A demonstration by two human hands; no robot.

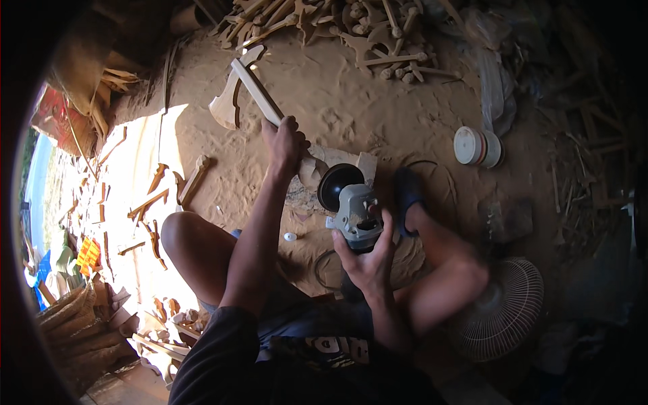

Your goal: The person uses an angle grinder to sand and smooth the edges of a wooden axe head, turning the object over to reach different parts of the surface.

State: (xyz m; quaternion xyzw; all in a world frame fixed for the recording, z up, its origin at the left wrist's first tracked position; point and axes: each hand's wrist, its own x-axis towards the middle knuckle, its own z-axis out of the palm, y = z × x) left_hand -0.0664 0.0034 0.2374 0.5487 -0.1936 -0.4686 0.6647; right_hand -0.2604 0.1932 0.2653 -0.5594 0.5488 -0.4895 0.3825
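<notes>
My left hand (287,143) is stretched forward and closed round the shaft of an axe-shaped wooden piece (258,91). Its broad blade end points away from me, over the sandy ground. A pale brown wooden end (311,171) shows just below that fist, close to the black disc (339,185); whether they touch I cannot tell. My right hand (370,263) grips a grey angle grinder (358,214) from below, thumb and fingers round its body. The disc sits at the far end of the grinder, over a pale worn block (365,165) on the ground.
Carved wooden pieces (378,44) are heaped at the far side. Several more (152,199) lie in sunlight on the left. A white tub (478,146) stands to the right, and a round fan grille (506,310) is beside my right knee. A cord (322,266) curls near the grinder.
</notes>
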